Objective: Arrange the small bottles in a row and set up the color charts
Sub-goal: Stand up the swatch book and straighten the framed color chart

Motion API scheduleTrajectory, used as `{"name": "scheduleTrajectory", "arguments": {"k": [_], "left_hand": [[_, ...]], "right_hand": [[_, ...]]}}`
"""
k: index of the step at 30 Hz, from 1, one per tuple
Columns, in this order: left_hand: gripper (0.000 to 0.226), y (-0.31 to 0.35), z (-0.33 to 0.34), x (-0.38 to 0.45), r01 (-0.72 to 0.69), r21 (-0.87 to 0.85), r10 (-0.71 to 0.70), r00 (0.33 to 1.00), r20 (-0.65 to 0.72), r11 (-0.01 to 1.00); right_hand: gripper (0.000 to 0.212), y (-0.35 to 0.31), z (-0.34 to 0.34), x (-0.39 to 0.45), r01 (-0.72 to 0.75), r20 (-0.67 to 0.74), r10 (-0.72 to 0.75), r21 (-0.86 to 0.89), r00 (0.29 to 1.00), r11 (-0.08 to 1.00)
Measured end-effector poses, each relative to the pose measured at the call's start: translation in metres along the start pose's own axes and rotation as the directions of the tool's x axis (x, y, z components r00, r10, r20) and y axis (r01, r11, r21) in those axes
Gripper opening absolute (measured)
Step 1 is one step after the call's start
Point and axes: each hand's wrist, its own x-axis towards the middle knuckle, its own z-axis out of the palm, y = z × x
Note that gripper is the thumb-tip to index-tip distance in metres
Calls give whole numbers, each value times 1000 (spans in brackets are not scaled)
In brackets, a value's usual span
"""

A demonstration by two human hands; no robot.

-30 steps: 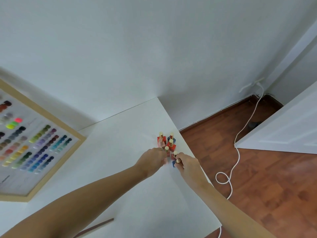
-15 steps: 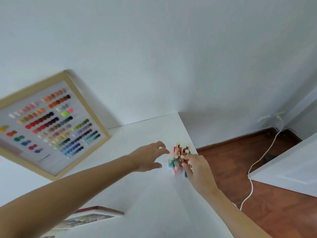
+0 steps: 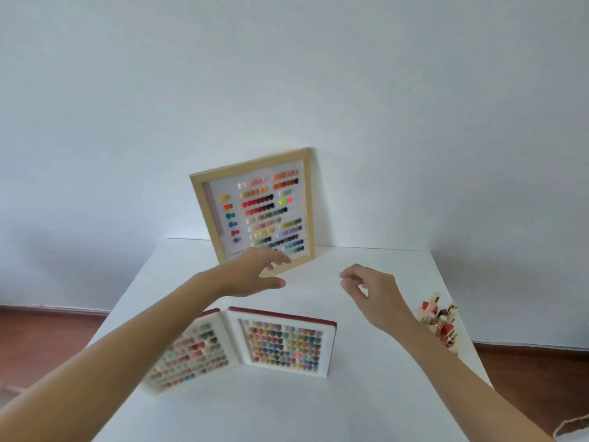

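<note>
A wooden-framed color chart (image 3: 258,212) leans against the wall at the back of the white table (image 3: 350,403). My left hand (image 3: 251,275) hovers in front of its lower edge, fingers spread, holding nothing. My right hand (image 3: 373,291) hangs above the table's middle right, fingers loosely curled and empty. An open book-style color chart (image 3: 248,349) with a red cover lies in the table's middle, under my left forearm. A cluster of small bottles (image 3: 441,320) with gold caps stands near the right edge, partly behind my right forearm.
A white wall rises behind the table. Wooden floor (image 3: 535,371) shows on both sides, and a white cable (image 3: 573,425) lies at the bottom right.
Both hands have left the bottle cluster and moved left toward the framed chart. The view has swung left, so the bottles now sit at the right and the open chart book is in view.
</note>
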Motion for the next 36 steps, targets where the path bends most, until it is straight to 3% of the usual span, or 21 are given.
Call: {"name": "scheduleTrajectory", "arguments": {"k": [4, 10, 14, 19, 25, 29, 36], "left_hand": [[49, -59, -1, -79, 118, 25, -116, 991, -66, 993], [53, -128, 18, -165, 290, 27, -287, 954, -86, 957], [39, -145, 38, -199, 304, -38, -305, 929, -208, 952], [39, -142, 57, -223, 177, -19, -167, 886, -433, 984], [38, -142, 62, -223, 118, -15, -108, 844, -525, 993], [42, -148, 67, -227, 149, -43, -148, 820, -553, 988], [45, -163, 70, -254, 299, -166, -337, 728, -597, 940]], "right_hand": [[21, -38, 34, 6, 36, 138, -36, 3, 990, 999], [32, -50, 72, -10, -20, 312, 51, -101, 949, 995], [32, -41, 76, -29, 22, 247, 4, -104, 969, 994], [52, -28, 68, -47, 202, 217, -178, -91, 960, 975], [56, -23, 72, -38, 277, 207, -261, -52, 943, 959], [54, -28, 79, -18, 328, 228, -314, -24, 922, 944], [46, -60, 113, 33, 367, 307, -369, 65, 877, 928]]}}
